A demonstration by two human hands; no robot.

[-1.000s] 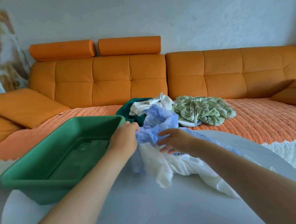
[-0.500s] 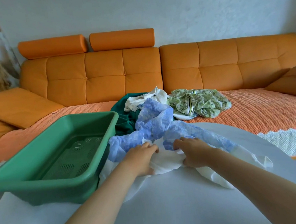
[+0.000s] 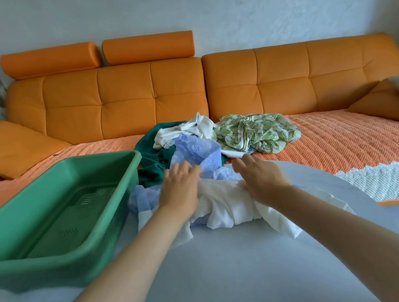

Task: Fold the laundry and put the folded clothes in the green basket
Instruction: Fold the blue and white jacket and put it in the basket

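Head view: my left hand [image 3: 181, 189] and right hand [image 3: 264, 181] lie spread on the crumpled blue-and-white garment [image 3: 224, 205] at the far edge of the table [image 3: 232, 282], beside the green basket [image 3: 58, 266]; next, I judge, smooth it flat.

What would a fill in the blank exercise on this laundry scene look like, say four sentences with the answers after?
1. The ____ basket stands beside the left hand.
2. Inside, the basket is ____.
3. That hand and the right hand rest on a blue and white garment lying on the ____.
4. A leaf-print garment lies on the ____ sofa.
Missing words: green; empty; table; orange.
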